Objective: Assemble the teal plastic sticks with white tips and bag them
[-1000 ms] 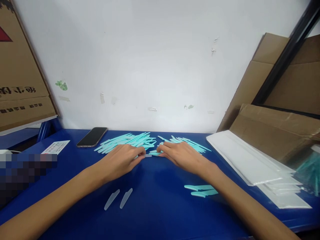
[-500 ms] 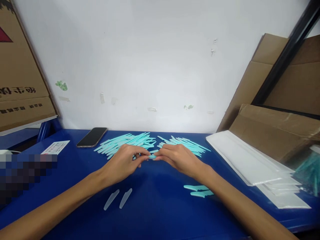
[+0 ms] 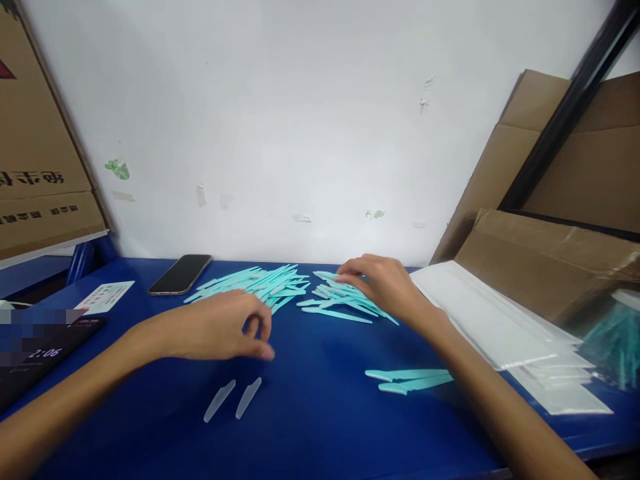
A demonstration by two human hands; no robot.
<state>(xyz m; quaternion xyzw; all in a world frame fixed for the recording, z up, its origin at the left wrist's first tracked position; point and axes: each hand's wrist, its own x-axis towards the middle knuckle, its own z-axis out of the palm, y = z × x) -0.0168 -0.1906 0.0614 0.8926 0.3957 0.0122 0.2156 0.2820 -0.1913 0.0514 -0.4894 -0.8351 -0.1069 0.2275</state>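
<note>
**Right hand (image 3: 387, 283) reaches the right pile of turquoise razors (image 3: 345, 293)**

Its fingertips meet the pile's far end; whether they grip a razor cannot be told. The left hand (image 3: 215, 327), loosely curled with thumb and fingers apart, hovers over the desk (image 3: 310, 427) between the left pile of turquoise razors (image 3: 273, 283) and two translucent blade caps (image 3: 220, 401). Two separate razors (image 3: 417, 385) lie beside the right forearm.

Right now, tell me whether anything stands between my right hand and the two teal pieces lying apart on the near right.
Yes: the near part of the right pile of teal pieces lies between your right hand and the two separate teal pieces.
</note>
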